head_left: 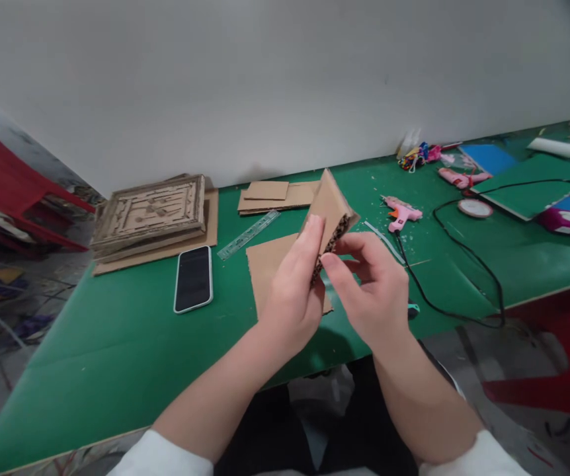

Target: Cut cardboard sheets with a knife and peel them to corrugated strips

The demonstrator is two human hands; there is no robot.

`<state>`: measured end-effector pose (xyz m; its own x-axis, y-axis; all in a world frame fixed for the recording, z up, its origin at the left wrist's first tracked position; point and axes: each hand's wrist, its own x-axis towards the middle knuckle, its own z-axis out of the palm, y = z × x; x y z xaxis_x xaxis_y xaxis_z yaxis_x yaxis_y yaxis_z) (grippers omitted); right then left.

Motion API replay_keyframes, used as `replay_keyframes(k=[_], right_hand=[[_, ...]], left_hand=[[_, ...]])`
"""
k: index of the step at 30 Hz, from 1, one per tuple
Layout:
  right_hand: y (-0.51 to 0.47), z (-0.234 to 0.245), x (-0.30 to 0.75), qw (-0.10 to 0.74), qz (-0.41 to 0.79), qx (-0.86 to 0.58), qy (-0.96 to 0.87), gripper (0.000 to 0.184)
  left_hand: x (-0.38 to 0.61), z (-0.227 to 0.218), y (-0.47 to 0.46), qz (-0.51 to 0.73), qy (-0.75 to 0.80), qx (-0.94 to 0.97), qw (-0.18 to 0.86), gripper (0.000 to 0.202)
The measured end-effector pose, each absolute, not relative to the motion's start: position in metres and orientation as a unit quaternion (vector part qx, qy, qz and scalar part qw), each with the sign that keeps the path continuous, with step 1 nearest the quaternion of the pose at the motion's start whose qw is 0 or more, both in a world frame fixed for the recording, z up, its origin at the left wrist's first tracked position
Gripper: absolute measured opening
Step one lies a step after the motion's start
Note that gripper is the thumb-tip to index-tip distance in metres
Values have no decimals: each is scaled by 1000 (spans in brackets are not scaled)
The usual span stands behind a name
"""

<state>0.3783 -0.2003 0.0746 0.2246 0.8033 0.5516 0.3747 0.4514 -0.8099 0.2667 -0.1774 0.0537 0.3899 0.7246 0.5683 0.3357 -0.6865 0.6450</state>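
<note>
A thick stack of cardboard pieces (332, 198) is tilted up above the table, its corrugated edge turned toward me. My left hand (295, 284) is closed around it, with the fingers along its broad face. At the near corrugated edge, my right hand (371, 281) is curled with thumb and fingertips on the stack. Beneath the hands a flat cardboard sheet (268, 264) lies on the green table, partly covered by my left hand. A clear ruler (248, 235) rests just beyond that sheet. Some of my right fingers are hidden behind the stack.
A phone (194, 279) and a framed cardboard relief (151, 211) lie at left. Cut cardboard pieces (265, 192) sit near the wall. To the right are a pink glue gun (403, 213) with its black cable (473, 254), a tape roll (475, 209) and a green board (533, 188).
</note>
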Motion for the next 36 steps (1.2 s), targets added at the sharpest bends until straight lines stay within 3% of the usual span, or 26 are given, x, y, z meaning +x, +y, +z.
replay_keyframes(k=[4,10,14,36], right_hand=[[-200,74,380,621,205,-477,-587,7],[-200,80,390,535,173,-506,-654,10],[-198,79,390,528,142,-534,-645,10],[-197,73,392,490,60,-565,-661,12]], left_hand=[[266,53,-173,434,337,819,163,58],[266,52,-170,418,328,836,137,60],[267,50,-169,412,324,844,114,60],[268,53,-171,379,340,856,88,57]])
